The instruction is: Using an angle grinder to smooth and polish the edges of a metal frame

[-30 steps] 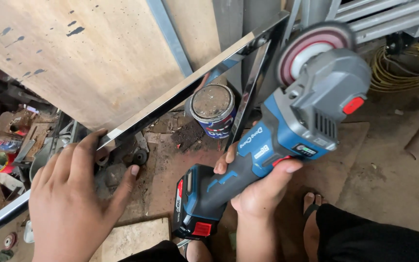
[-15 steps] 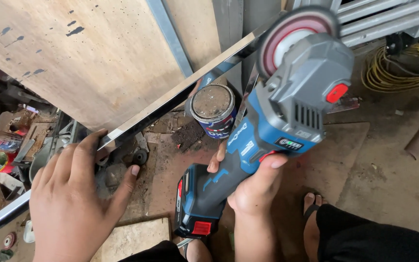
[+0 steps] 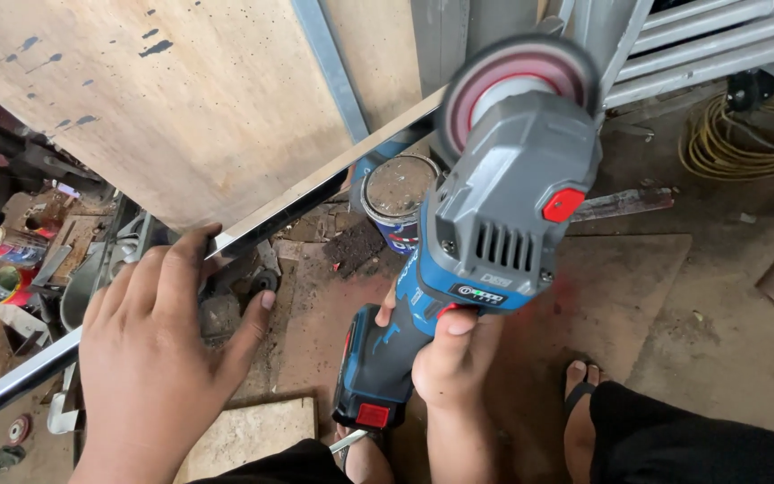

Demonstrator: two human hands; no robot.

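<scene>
Raised since a second ago, one blue-and-grey cordless angle grinder (image 3: 485, 242) now puts its blurred red-ringed disc (image 3: 517, 90) at twelve o'clock, against one long steel bar (image 3: 315, 193). Right hand (image 3: 445, 354) grip wraps its handle; left hand (image 3: 159, 345), fingers spread, presses the bar. One paint can (image 3: 396, 202) stands behind.

Lighting: soft, even daylight; no hard shadows, only faint shade under the steel bar (image 3: 315, 184). Glare: a pale sheen along the bar's top face, above the left hand (image 3: 150, 358). Blur: the disc (image 3: 517, 81) beyond the right hand's (image 3: 450, 358) grip is smeared at its rim. Focus: both hands and the grinder (image 3: 494, 224) body sharp. Edges: slight wide-angle stretch, corners dimmer.
</scene>
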